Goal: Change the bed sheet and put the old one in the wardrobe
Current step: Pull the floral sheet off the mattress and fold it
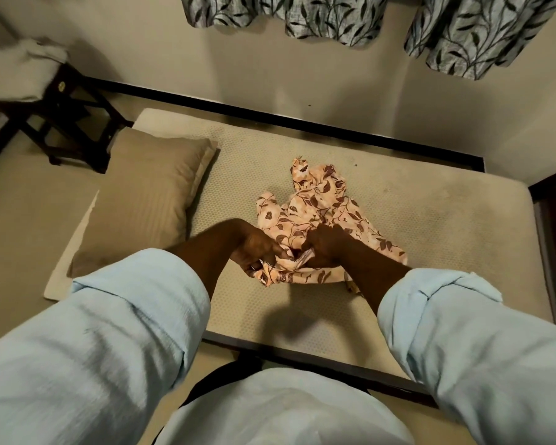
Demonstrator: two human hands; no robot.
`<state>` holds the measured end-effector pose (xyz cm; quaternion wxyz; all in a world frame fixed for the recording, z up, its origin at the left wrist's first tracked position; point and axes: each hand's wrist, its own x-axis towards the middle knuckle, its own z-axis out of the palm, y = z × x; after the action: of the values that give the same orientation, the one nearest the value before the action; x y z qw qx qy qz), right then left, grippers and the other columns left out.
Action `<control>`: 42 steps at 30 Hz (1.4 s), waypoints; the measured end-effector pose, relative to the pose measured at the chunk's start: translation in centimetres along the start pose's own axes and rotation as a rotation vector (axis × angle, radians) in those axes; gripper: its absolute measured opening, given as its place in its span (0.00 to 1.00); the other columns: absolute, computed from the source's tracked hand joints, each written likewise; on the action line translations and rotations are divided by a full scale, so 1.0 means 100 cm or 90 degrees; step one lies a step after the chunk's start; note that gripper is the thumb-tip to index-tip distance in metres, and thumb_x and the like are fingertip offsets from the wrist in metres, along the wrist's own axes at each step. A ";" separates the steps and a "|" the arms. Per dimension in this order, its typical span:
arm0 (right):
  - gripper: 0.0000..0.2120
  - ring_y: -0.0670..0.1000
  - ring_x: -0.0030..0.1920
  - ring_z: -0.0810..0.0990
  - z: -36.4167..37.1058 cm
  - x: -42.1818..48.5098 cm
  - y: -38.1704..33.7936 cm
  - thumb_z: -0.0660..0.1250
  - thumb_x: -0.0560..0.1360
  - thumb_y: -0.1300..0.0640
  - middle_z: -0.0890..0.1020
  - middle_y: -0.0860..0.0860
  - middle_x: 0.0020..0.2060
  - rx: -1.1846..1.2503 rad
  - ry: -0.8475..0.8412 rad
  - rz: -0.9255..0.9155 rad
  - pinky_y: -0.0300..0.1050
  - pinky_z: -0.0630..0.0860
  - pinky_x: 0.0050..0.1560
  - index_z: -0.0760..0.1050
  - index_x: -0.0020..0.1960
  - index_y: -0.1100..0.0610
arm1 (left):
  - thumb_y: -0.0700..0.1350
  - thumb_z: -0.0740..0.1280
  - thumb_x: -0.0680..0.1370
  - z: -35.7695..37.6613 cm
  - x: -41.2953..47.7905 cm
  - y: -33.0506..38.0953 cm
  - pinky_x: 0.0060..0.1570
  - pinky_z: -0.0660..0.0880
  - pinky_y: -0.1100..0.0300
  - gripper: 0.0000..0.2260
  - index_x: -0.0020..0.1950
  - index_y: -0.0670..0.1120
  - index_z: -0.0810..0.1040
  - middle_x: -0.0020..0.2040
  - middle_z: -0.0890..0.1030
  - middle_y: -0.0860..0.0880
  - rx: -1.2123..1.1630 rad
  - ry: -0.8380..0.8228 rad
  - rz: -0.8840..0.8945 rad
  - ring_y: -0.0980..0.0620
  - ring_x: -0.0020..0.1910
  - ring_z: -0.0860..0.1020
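Observation:
A crumpled peach bed sheet (pixel 321 203) with a brown leaf print lies bunched in the middle of the bare beige mattress (pixel 430 220). My left hand (pixel 254 248) grips the sheet's near edge, fingers curled round a fold. Close beside it, my right hand (pixel 328 244) is fisted on the same edge. Both hands hold the cloth just above the mattress. A tan pillow (pixel 145 200) rests at the left end of the bed.
The dark bed frame (pixel 302 351) runs along the near edge and along the wall. A dark wooden stool (pixel 68 123) carrying white folded cloth (pixel 20 72) stands at the far left. Leaf-patterned curtains (pixel 334 17) hang above the bed.

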<state>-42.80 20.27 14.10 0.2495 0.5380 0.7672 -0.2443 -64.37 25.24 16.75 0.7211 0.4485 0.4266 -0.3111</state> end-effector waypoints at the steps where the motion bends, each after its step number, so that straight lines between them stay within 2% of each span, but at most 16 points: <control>1: 0.30 0.58 0.71 0.69 -0.002 0.000 0.002 0.64 0.75 0.30 0.75 0.52 0.68 -0.030 0.015 0.019 0.58 0.64 0.71 0.75 0.70 0.45 | 0.32 0.63 0.80 -0.001 -0.001 0.001 0.45 0.72 0.57 0.17 0.61 0.52 0.78 0.47 0.82 0.46 -0.002 0.005 -0.004 0.51 0.41 0.78; 4: 0.34 0.58 0.71 0.69 -0.002 -0.002 0.017 0.65 0.72 0.27 0.76 0.53 0.68 -0.034 0.048 0.124 0.62 0.62 0.72 0.74 0.70 0.47 | 0.32 0.63 0.79 -0.006 -0.006 0.008 0.45 0.73 0.56 0.16 0.58 0.52 0.76 0.47 0.83 0.46 -0.001 0.005 -0.009 0.50 0.42 0.78; 7: 0.29 0.57 0.69 0.72 -0.002 -0.012 0.033 0.65 0.74 0.32 0.78 0.53 0.66 -0.025 0.058 0.237 0.65 0.58 0.75 0.74 0.68 0.49 | 0.33 0.63 0.81 -0.010 -0.016 0.023 0.46 0.74 0.56 0.11 0.56 0.49 0.76 0.45 0.83 0.47 0.064 -0.011 -0.041 0.50 0.41 0.81; 12: 0.25 0.56 0.63 0.78 -0.006 -0.026 0.035 0.65 0.75 0.37 0.81 0.51 0.60 -0.008 0.091 0.322 0.65 0.57 0.74 0.74 0.66 0.49 | 0.37 0.63 0.81 -0.015 -0.021 0.051 0.45 0.74 0.55 0.12 0.64 0.45 0.76 0.46 0.83 0.46 0.248 0.089 -0.142 0.48 0.44 0.79; 14: 0.22 0.55 0.61 0.79 -0.011 -0.030 0.033 0.64 0.76 0.39 0.81 0.51 0.59 0.017 0.094 0.355 0.65 0.58 0.73 0.74 0.66 0.50 | 0.38 0.65 0.81 -0.017 -0.021 0.060 0.49 0.76 0.53 0.14 0.67 0.44 0.76 0.53 0.84 0.45 0.331 0.162 -0.164 0.47 0.48 0.80; 16: 0.20 0.55 0.59 0.80 -0.017 -0.032 0.034 0.64 0.76 0.42 0.81 0.50 0.58 0.035 0.103 0.396 0.64 0.61 0.70 0.75 0.65 0.49 | 0.41 0.67 0.81 -0.018 -0.022 0.065 0.60 0.76 0.49 0.16 0.68 0.43 0.76 0.63 0.81 0.42 0.402 0.215 -0.181 0.45 0.57 0.81; 18: 0.19 0.55 0.55 0.80 -0.020 -0.036 0.040 0.64 0.76 0.42 0.81 0.50 0.54 0.046 0.094 0.440 0.63 0.63 0.67 0.76 0.63 0.49 | 0.42 0.67 0.81 -0.020 -0.026 0.072 0.66 0.74 0.46 0.17 0.70 0.41 0.74 0.66 0.79 0.41 0.441 0.235 -0.202 0.44 0.64 0.79; 21: 0.21 0.55 0.48 0.78 -0.024 -0.045 0.053 0.65 0.74 0.39 0.78 0.50 0.45 0.056 0.049 0.491 0.63 0.66 0.63 0.77 0.60 0.51 | 0.43 0.66 0.82 -0.022 -0.042 0.085 0.61 0.77 0.51 0.17 0.71 0.40 0.74 0.67 0.79 0.41 0.477 0.266 -0.219 0.46 0.62 0.79; 23: 0.24 0.55 0.46 0.76 -0.031 -0.054 0.060 0.65 0.73 0.34 0.75 0.51 0.41 0.069 0.020 0.513 0.62 0.69 0.61 0.76 0.57 0.52 | 0.42 0.64 0.83 -0.028 -0.053 0.094 0.49 0.78 0.54 0.16 0.70 0.38 0.74 0.67 0.79 0.41 0.481 0.302 -0.209 0.46 0.57 0.78; 26: 0.23 0.56 0.48 0.75 -0.047 -0.065 0.071 0.65 0.73 0.35 0.75 0.53 0.42 0.096 0.020 0.533 0.59 0.71 0.56 0.75 0.55 0.53 | 0.39 0.63 0.82 -0.036 -0.056 0.103 0.50 0.79 0.50 0.14 0.65 0.33 0.77 0.54 0.83 0.39 0.431 0.378 -0.172 0.43 0.47 0.82; 28: 0.20 0.57 0.50 0.77 -0.058 -0.071 0.082 0.66 0.73 0.39 0.78 0.53 0.47 0.131 0.031 0.541 0.56 0.72 0.54 0.77 0.57 0.53 | 0.39 0.67 0.80 -0.038 -0.062 0.107 0.41 0.79 0.52 0.08 0.54 0.35 0.81 0.41 0.82 0.41 0.416 0.491 -0.139 0.46 0.37 0.82; 30: 0.22 0.58 0.54 0.79 -0.067 -0.079 0.095 0.65 0.73 0.40 0.81 0.53 0.54 0.161 0.043 0.524 0.58 0.75 0.58 0.79 0.60 0.52 | 0.42 0.72 0.77 -0.047 -0.070 0.107 0.34 0.77 0.56 0.07 0.43 0.40 0.80 0.37 0.81 0.44 0.428 0.633 -0.090 0.49 0.33 0.80; 33: 0.18 0.56 0.55 0.81 -0.068 -0.096 0.111 0.64 0.76 0.43 0.82 0.52 0.53 0.135 0.059 0.493 0.55 0.78 0.60 0.80 0.59 0.52 | 0.52 0.72 0.73 -0.071 -0.080 0.100 0.49 0.80 0.51 0.11 0.48 0.45 0.79 0.42 0.80 0.46 0.445 0.806 -0.055 0.47 0.40 0.80; 36: 0.15 0.55 0.51 0.80 -0.058 -0.103 0.122 0.65 0.78 0.45 0.81 0.51 0.49 0.106 0.080 0.530 0.51 0.78 0.57 0.81 0.58 0.52 | 0.53 0.69 0.73 -0.087 -0.082 0.091 0.57 0.75 0.46 0.14 0.54 0.46 0.76 0.46 0.75 0.45 0.424 0.926 -0.078 0.44 0.46 0.77; 40: 0.15 0.55 0.53 0.81 -0.039 -0.095 0.117 0.67 0.77 0.46 0.82 0.52 0.52 0.105 0.192 0.587 0.47 0.74 0.48 0.79 0.60 0.52 | 0.52 0.69 0.78 -0.077 -0.075 0.086 0.58 0.71 0.46 0.13 0.57 0.46 0.76 0.55 0.79 0.44 0.345 0.971 -0.066 0.42 0.56 0.78; 42: 0.17 0.56 0.54 0.81 -0.027 -0.091 0.115 0.68 0.77 0.43 0.82 0.52 0.53 0.108 0.233 0.551 0.48 0.73 0.50 0.79 0.60 0.51 | 0.49 0.70 0.77 -0.074 -0.065 0.081 0.58 0.75 0.47 0.12 0.56 0.44 0.77 0.55 0.80 0.43 0.263 0.952 -0.039 0.41 0.56 0.79</control>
<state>-29.56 19.06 20.80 0.1439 0.8611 0.4810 -0.0808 -63.01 35.69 23.90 0.1346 0.6524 0.7456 -0.0185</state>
